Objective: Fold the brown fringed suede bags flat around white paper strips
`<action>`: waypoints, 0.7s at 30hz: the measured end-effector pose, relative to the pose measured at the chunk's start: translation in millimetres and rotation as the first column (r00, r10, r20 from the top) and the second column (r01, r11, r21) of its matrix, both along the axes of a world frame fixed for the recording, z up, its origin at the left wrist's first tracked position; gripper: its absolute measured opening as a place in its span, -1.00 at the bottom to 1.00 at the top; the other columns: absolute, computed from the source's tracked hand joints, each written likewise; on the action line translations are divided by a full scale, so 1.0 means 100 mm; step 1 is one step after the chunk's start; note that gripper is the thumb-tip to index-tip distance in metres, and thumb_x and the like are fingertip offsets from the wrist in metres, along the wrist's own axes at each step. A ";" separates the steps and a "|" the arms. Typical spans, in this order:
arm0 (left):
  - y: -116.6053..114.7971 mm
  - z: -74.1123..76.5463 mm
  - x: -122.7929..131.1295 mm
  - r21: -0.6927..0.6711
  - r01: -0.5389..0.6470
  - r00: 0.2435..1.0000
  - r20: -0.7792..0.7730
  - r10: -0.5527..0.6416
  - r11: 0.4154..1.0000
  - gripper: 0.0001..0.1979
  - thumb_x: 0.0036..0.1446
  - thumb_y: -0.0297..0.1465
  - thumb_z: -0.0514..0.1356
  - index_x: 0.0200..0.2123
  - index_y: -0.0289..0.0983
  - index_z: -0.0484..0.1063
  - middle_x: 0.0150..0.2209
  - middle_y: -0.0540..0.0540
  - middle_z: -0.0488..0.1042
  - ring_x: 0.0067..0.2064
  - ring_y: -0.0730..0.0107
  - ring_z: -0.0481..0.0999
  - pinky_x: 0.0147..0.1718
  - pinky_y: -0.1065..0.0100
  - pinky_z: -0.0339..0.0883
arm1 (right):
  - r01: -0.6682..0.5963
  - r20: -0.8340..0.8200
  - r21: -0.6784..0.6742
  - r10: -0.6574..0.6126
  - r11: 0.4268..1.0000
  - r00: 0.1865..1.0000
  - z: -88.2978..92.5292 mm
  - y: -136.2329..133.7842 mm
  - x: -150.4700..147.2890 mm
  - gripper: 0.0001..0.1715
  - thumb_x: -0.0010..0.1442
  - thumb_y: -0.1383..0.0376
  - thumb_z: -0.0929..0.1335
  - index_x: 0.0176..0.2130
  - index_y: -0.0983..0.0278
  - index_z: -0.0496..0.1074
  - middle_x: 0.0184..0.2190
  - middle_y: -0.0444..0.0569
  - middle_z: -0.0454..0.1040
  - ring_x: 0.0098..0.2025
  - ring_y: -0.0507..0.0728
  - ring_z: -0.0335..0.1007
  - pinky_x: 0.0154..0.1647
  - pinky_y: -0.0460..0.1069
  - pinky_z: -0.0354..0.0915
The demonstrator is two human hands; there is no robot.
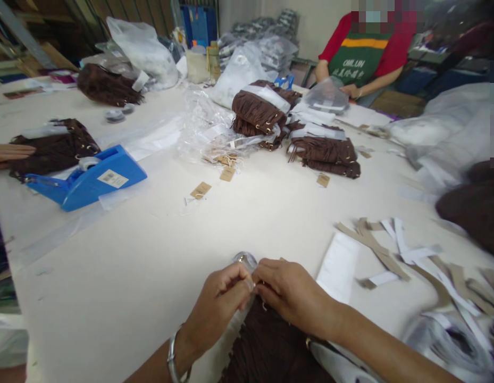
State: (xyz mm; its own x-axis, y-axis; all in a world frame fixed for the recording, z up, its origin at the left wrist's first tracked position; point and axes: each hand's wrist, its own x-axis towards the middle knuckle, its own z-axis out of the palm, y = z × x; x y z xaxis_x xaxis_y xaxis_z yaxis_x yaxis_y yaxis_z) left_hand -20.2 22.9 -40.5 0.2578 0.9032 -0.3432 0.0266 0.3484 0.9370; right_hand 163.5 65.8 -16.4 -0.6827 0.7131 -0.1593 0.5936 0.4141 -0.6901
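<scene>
Hands close together, fingers bent

On the table, a fringed bag lies nearest, strips to its right, a tape dispenser left, stacked fringed bundles behind hang tags

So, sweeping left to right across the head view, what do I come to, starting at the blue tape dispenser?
Blue tape dispenser, the person's left hand, the person's right hand, white sheet, tan and white strips.
</scene>
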 end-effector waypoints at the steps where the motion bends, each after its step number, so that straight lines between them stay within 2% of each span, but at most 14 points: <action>1: 0.02 0.00 0.02 0.023 -0.016 1.000 0.000 0.016 1.000 -0.76 0.23 -0.29 0.09 -0.46 -0.26 0.28 -0.58 0.10 0.24 -0.61 0.62 0.11 -0.62 0.52 -0.02 | 0.041 -0.042 -0.046 -0.043 0.998 0.998 -0.01 0.02 0.01 -0.86 0.22 0.39 0.27 -0.28 0.22 0.42 -0.34 -0.14 0.43 -0.31 0.02 0.33 -0.26 -0.07 0.15; 3: 0.05 -0.03 0.07 0.058 -0.088 0.996 -0.010 0.089 0.994 -0.81 0.24 -0.23 0.10 -0.30 -0.23 0.34 -0.45 0.07 0.36 -0.59 0.62 0.17 -0.62 0.52 0.05 | 0.145 -0.132 -0.190 -0.172 0.971 0.976 -0.04 0.05 0.05 -0.88 0.22 0.35 0.28 -0.32 0.24 0.42 -0.42 -0.16 0.41 -0.38 0.00 0.30 -0.33 -0.09 0.15; 5: 0.04 -0.08 0.11 0.064 -0.128 0.991 -0.036 0.131 0.990 -0.76 0.22 -0.19 0.13 -0.12 -0.19 0.34 -0.38 0.06 0.42 -0.57 0.59 0.25 -0.59 0.50 0.12 | 0.234 -0.205 -0.380 -0.328 0.895 0.922 -0.09 0.07 0.10 -0.85 0.22 0.26 0.31 -0.36 0.27 0.42 -0.50 -0.18 0.38 -0.44 -0.01 0.25 -0.38 -0.10 0.14; 6: 0.02 -0.11 0.14 0.058 -0.115 0.991 -0.055 0.118 0.992 -0.74 0.21 -0.20 0.15 -0.10 -0.18 0.34 -0.41 0.07 0.41 -0.56 0.57 0.27 -0.57 0.49 0.14 | 0.254 -0.229 -0.468 -0.394 0.847 0.890 -0.11 0.08 0.12 -0.80 0.21 0.21 0.33 -0.38 0.28 0.41 -0.52 -0.18 0.37 -0.46 -0.01 0.23 -0.40 -0.10 0.15; 8: 0.00 -0.16 0.18 0.043 -0.064 0.993 -0.095 0.068 0.997 -0.80 0.20 -0.22 0.17 -0.20 -0.21 0.40 -0.56 0.11 0.34 -0.57 0.55 0.27 -0.54 0.48 0.12 | 0.255 -0.258 -0.588 -0.477 0.768 0.840 -0.15 0.07 0.14 -0.72 0.17 0.13 0.37 -0.41 0.29 0.39 -0.52 -0.17 0.39 -0.47 -0.01 0.22 -0.40 -0.09 0.16; 11: 0.00 -0.21 0.22 0.035 -0.064 0.989 -0.129 0.068 0.997 -0.80 0.19 -0.25 0.18 -0.38 -0.25 0.45 -0.66 0.11 0.28 -0.58 0.55 0.24 -0.52 0.47 0.09 | 0.257 -0.274 -0.636 -0.524 0.728 0.807 -0.19 0.07 0.16 -0.70 0.15 0.11 0.38 -0.42 0.29 0.38 -0.50 -0.16 0.41 -0.46 -0.01 0.22 -0.40 -0.09 0.17; 14: 0.05 -0.22 0.21 0.003 -0.100 0.989 -0.105 0.100 0.995 -0.80 0.17 -0.26 0.20 -0.40 -0.27 0.47 -0.68 0.09 0.29 -0.60 0.55 0.24 -0.52 0.46 0.10 | 0.318 -0.237 -0.588 -0.534 0.744 0.812 -0.22 0.07 0.19 -0.76 0.17 0.16 0.36 -0.40 0.28 0.40 -0.52 -0.18 0.38 -0.46 -0.01 0.21 -0.41 -0.10 0.16; 16: 0.07 -0.21 0.19 -0.021 -0.119 0.990 -0.077 0.118 0.993 -0.79 0.15 -0.27 0.21 -0.42 -0.28 0.47 -0.68 0.08 0.31 -0.60 0.54 0.25 -0.54 0.46 0.09 | 0.355 -0.191 -0.504 -0.503 0.787 0.843 -0.23 0.07 0.22 -0.80 0.20 0.19 0.33 -0.37 0.27 0.41 -0.52 -0.19 0.36 -0.45 0.00 0.23 -0.40 -0.10 0.16; 19: 0.07 -0.19 0.15 -0.047 -0.124 0.992 0.015 0.125 0.991 -0.79 0.15 -0.28 0.21 -0.42 -0.30 0.45 -0.66 0.06 0.32 -0.59 0.56 0.25 -0.55 0.47 0.07 | 0.370 -0.081 -0.258 -0.401 0.893 0.912 -0.23 0.08 0.26 -0.84 0.25 0.26 0.28 -0.33 0.24 0.41 -0.46 -0.17 0.40 -0.40 0.01 0.28 -0.36 -0.09 0.15; 21: 0.06 -0.18 0.13 -0.108 -0.063 0.987 0.140 0.078 0.992 -0.78 0.15 -0.27 0.20 -0.42 -0.31 0.43 -0.63 0.05 0.33 -0.60 0.58 0.23 -0.58 0.48 0.03 | 0.330 0.000 -0.067 -0.330 0.942 0.944 -0.21 0.09 0.27 -0.87 0.26 0.31 0.26 -0.29 0.23 0.40 -0.40 -0.15 0.42 -0.35 0.03 0.31 -0.31 -0.07 0.16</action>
State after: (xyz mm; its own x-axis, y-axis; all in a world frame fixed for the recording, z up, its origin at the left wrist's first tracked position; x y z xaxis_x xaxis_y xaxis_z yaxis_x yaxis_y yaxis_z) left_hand -7.3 29.0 -58.7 0.2478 0.8827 -0.3992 -0.1337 0.4393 0.8883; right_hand 190.4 74.6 -37.3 -0.4129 0.8871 -0.2066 0.6813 0.1503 -0.7164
